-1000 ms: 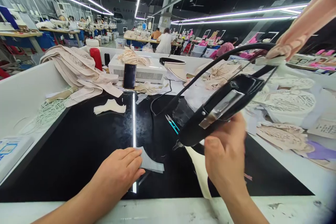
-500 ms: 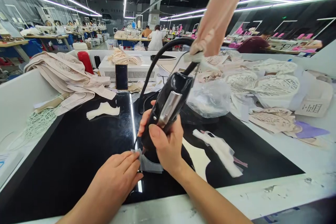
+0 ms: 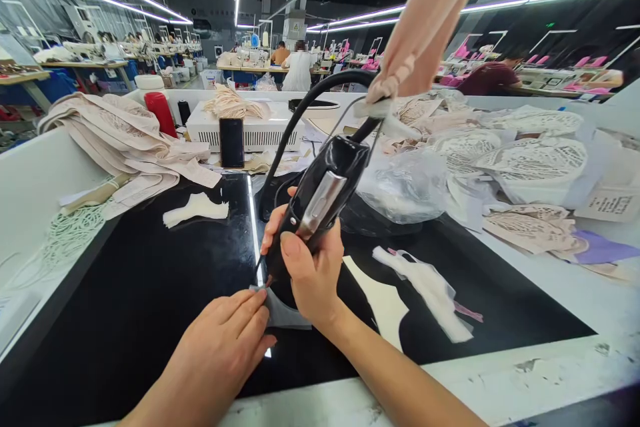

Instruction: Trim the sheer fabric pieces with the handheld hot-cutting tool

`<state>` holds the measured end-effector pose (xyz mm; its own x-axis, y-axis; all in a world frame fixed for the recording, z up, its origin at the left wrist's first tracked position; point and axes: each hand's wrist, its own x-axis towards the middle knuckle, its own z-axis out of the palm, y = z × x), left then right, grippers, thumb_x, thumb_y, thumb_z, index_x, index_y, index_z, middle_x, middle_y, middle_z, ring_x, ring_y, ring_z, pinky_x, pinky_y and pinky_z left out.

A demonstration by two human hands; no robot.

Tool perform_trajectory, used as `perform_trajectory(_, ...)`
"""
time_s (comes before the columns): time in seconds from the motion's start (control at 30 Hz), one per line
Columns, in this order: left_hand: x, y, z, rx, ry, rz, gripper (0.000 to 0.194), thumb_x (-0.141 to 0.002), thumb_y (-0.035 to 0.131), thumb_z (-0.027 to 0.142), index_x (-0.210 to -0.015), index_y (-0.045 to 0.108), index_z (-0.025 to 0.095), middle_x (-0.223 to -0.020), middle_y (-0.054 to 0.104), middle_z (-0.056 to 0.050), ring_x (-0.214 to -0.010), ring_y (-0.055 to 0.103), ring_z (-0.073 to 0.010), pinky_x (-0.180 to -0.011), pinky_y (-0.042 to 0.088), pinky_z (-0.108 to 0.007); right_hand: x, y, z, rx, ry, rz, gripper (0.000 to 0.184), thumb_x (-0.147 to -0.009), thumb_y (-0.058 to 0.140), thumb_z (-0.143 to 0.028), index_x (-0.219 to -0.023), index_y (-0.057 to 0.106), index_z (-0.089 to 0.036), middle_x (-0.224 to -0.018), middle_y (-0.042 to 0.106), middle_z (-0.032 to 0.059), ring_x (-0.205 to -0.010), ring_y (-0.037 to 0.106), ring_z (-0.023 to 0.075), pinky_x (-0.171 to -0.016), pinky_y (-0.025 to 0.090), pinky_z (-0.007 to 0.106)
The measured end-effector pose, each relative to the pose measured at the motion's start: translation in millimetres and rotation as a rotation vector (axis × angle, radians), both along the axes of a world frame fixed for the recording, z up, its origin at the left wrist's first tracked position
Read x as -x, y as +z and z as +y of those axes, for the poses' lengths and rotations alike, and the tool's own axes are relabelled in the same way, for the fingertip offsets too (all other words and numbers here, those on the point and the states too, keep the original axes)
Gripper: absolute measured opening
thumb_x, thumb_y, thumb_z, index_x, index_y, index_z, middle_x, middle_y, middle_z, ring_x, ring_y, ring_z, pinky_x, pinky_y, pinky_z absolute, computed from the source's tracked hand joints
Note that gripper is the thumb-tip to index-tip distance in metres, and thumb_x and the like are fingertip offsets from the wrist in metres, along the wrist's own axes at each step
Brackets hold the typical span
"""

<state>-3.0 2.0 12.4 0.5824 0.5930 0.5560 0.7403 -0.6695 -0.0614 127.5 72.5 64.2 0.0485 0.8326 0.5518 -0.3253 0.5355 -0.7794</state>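
Head view: holds down grey curved fabric piece (image 3: 285,315), long-axis ten-to-four, at three o'clock from nearer left hand (image 3: 225,333), cannot tell if pinching, and clasps black corded hand tool (image 3: 318,205) in right hand (image 3: 316,280), tip-down by the piece's ten-o'clock end.

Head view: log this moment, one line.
left hand: on grey piece; right hand: gripping black tool; tip: by grey piece; white strip: right of hands

A black panel (image 3: 165,273) is covering the white tabletop's (image 3: 530,373) middle. A grey fabric piece (image 3: 287,317) is lying toward the near edge, beige fabric (image 3: 135,127) toward the far left corner.
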Motion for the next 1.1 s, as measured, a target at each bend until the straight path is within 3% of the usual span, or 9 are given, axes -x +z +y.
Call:
perform_trajectory(0.6, 0.6, -2.1, -1.3, 0.011, -0.004, 0.014, 0.049, -0.11, 0.027, 0.029, -0.101, 0.072, 0.012, -0.107, 0.078, -0.008, -0.098, 0.074, -0.0213, -0.078, 0.058, -0.035, 0.1, -2.8, 2.8, 0.025, -0.07, -0.043, 0.027, -0.083, 0.067, -0.033, -0.094, 0.044, -0.026, -0.073, 0.057, -0.0066, -0.058, 0.054, 0.0114, -0.059, 0.051, 0.029)
perform_trajectory(0.77, 1.5, -2.4, -1.1, 0.022, -0.01, 0.04, 0.046, -0.11, 0.029, 0.028, -0.103, 0.071, 0.012, -0.109, 0.078, -0.009, -0.099, 0.073, -0.0217, -0.08, 0.059, -0.034, 0.7, -3.1, 3.6, 0.045, -0.121, -0.058, 0.022, -0.083, 0.066, -0.033, -0.089, 0.047, -0.025, -0.072, 0.051, -0.0066, -0.059, 0.05, 0.0109, -0.058, 0.049, 0.027)
perform_trajectory(1.1, -0.7, -2.5, 0.1, 0.012, 0.0, 0.06, 0.053, -0.111, 0.022, 0.028, -0.1, 0.072, 0.013, -0.104, 0.079, -0.008, -0.097, 0.075, -0.0208, -0.078, 0.061, -0.033, 6.3, -2.8, 3.1, 0.048, 0.001, 0.037, 0.022, -0.083, 0.067, -0.033, -0.092, 0.049, -0.025, -0.072, 0.057, -0.0067, -0.057, 0.053, 0.0101, -0.055, 0.05, 0.025)
